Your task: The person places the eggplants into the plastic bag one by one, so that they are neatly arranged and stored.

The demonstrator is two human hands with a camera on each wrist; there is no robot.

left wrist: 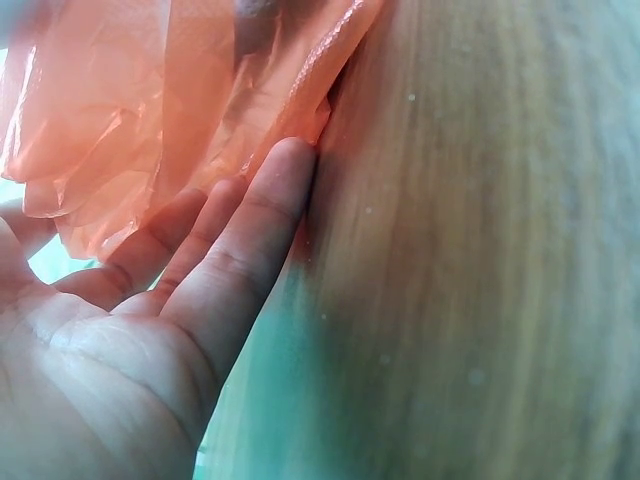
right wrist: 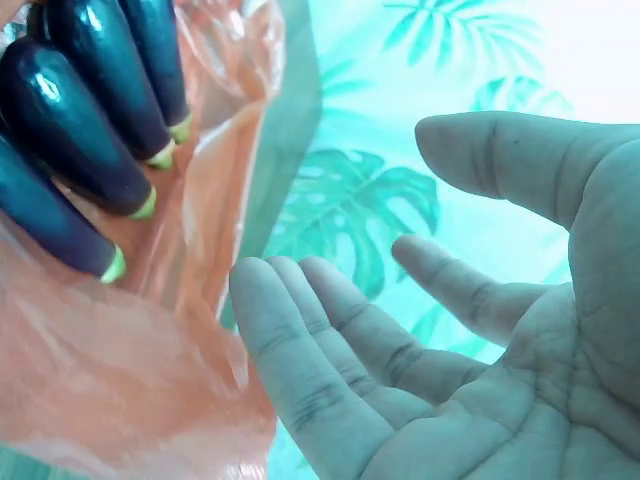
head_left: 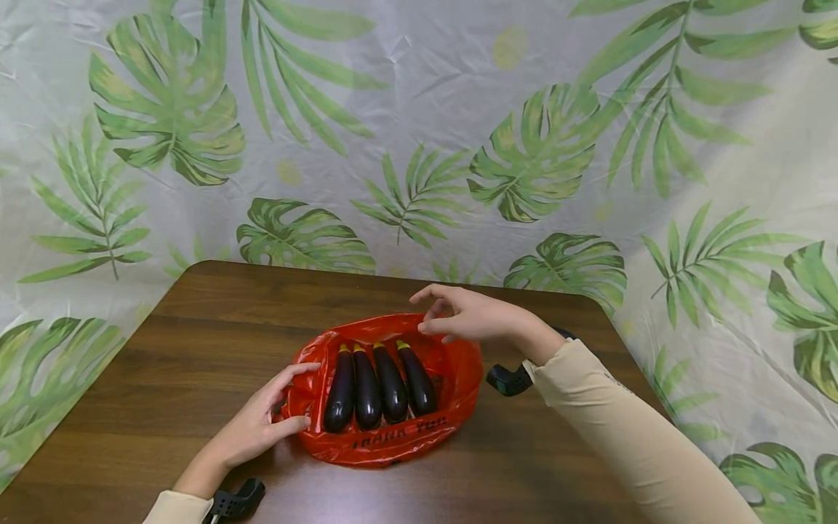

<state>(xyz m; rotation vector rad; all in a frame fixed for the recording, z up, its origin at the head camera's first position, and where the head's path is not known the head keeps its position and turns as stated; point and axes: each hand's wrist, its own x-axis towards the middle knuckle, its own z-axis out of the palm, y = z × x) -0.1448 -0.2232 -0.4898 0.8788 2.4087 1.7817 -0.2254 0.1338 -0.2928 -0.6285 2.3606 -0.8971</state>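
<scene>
Several dark purple eggplants [head_left: 391, 386] lie side by side inside a red plastic bag [head_left: 461, 371], whose mouth is spread wide. Black lettering runs along the bag's near side. My left hand [head_left: 257, 428] is at the bag's left end, its thumb and fingers apart; in the left wrist view its nearly straight fingers touch the thin plastic. Over the far right rim is my right hand [head_left: 481, 314], fingers spread and lightly bent, holding nothing. The right wrist view shows its palm [right wrist: 520, 400] beside the bag, near the eggplants' yellow-green stem ends.
The bag rests on a dark brown wooden table [head_left: 177, 364] with rounded far corners. Behind the table hangs a pale cloth [head_left: 432, 94] printed with green leaves. Each wrist wears a black camera mount, such as the one [head_left: 509, 380] on the right.
</scene>
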